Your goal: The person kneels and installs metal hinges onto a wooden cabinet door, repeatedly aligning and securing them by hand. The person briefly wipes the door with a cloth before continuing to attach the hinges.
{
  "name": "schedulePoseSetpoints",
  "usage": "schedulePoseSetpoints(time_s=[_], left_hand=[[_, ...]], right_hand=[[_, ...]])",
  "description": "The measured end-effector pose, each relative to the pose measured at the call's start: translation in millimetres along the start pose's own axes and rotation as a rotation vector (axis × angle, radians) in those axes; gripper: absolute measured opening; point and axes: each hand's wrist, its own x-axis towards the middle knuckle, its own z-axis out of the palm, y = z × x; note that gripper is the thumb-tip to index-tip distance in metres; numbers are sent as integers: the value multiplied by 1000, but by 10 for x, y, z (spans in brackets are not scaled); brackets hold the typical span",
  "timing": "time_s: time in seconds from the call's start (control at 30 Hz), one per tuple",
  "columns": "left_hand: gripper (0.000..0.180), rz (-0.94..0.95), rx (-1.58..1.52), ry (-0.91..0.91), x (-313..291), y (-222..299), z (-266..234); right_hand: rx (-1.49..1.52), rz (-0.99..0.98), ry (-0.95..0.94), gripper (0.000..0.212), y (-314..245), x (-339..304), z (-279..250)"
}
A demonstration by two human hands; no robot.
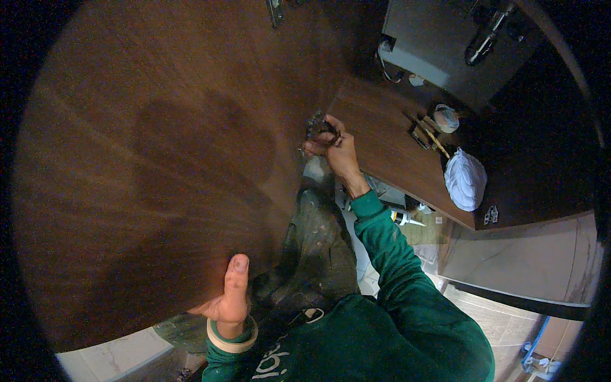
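A large dark brown wooden panel [153, 165] fills the left and middle of the view. My left hand [230, 298] grips its lower edge, thumb pressed flat on the face; a roll of tape sits around that wrist. My right hand [335, 148] is raised at the panel's right edge, fingers closed on a small metal hinge fitting [316, 124] mounted there. Whether the hand also holds a small tool is too dark to tell. Both sleeves are green.
A brown shelf board [388, 146] runs right of the hinge, carrying a white plastic bag [465, 180], a roll of tape [445, 118] and small tools [428, 135]. A sealant cartridge [404, 218] lies below on the floor. A grey cabinet [445, 44] stands at top right.
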Motion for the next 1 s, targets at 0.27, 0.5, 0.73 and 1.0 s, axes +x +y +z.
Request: schedulePoseSetpoints(time_s=[0.27, 0.5, 0.73, 1.0], left_hand=[[66, -1, 204, -196, -2, -236, -182], [42, -219, 545, -625, 33, -762, -392], [25, 91, 221, -578, 177, -785, -166], [25, -362, 488, -279, 107, -792, -100]], right_hand=[[-8, -36, 25, 72, 6, 50, 7], [30, -24, 34, 74, -46, 42, 15], [-83, -25, 24, 82, -77, 49, 0], [-91, -69, 27, 76, -22, 66, -54]])
